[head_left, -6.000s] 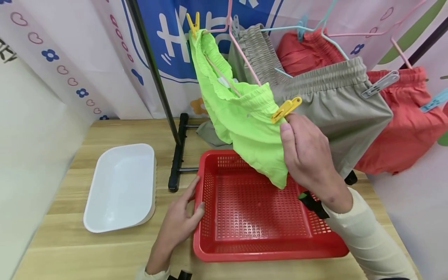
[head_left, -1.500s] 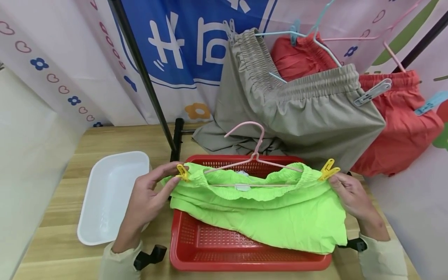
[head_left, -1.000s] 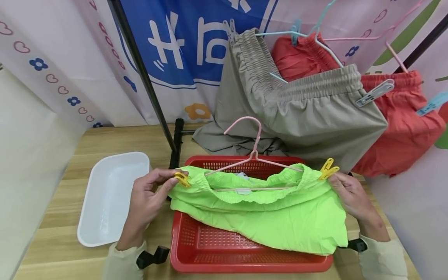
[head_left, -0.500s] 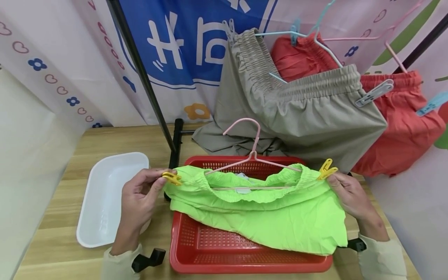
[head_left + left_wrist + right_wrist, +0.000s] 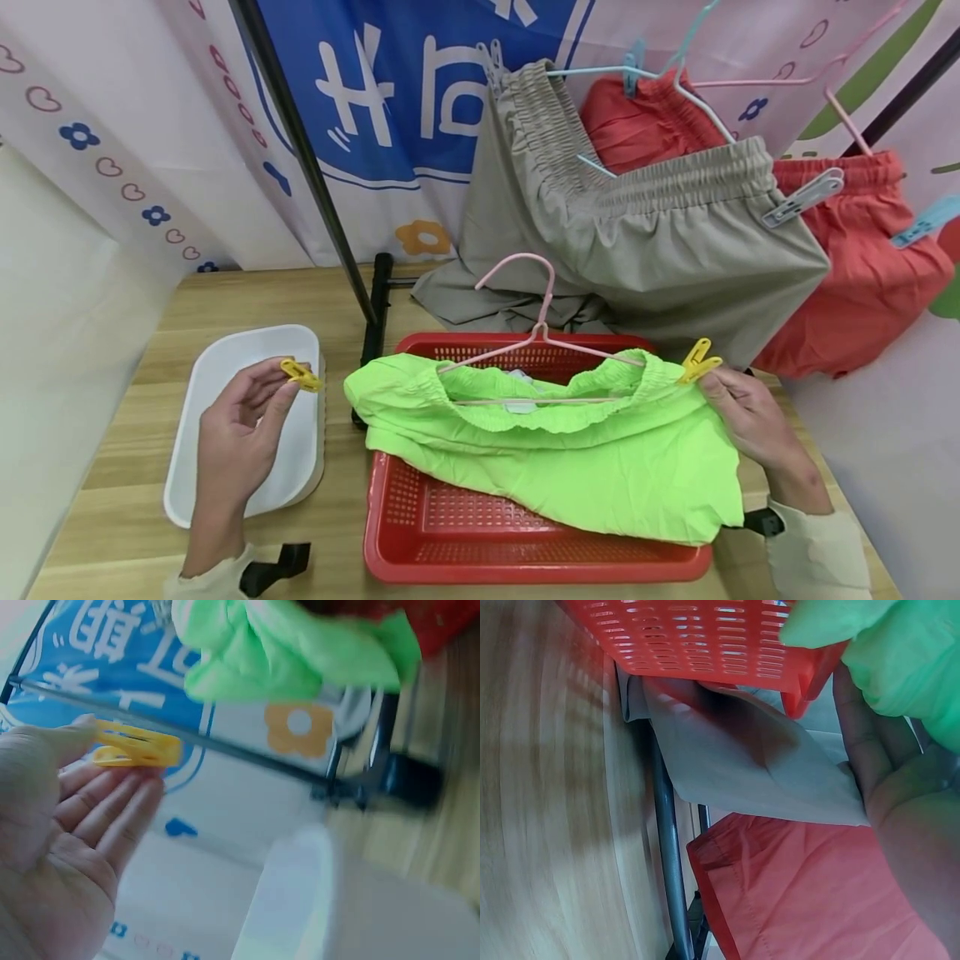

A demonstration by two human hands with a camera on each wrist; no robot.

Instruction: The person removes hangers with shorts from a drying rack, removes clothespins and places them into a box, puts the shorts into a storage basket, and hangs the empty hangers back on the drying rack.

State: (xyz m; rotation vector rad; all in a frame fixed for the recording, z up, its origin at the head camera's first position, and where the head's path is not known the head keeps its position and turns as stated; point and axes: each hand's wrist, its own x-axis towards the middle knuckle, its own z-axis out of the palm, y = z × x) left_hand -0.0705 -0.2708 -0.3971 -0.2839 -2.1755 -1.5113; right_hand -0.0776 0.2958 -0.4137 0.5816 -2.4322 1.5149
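My left hand (image 5: 236, 433) pinches a yellow clothespin (image 5: 302, 375) between thumb and fingers, above the white basin (image 5: 305, 450). The same clothespin shows in the left wrist view, its handles at the thumb. Lime-green shorts (image 5: 555, 475) lie across the red basket (image 5: 540, 572), with a pink hanger (image 5: 542, 321) inside their waistband and its hook upward. The waistband's left corner has no clip on it. At the right corner, my right hand (image 5: 757, 421) grips the shorts beside another yellow clothespin (image 5: 700, 362); its fingers are partly hidden behind the cloth.
Grey shorts (image 5: 720, 225) and red shorts (image 5: 847, 308) hang behind the basket on hangers with clips. A black rack post (image 5: 307, 158) rises at the back left, its foot on the wooden table (image 5: 97, 517). A printed curtain (image 5: 360, 217) covers the back.
The green shorts came down from the rack to the basket. My left hand has pulled the left clothespin off the waistband and carried it left over the basin. My right hand stays at the right corner.
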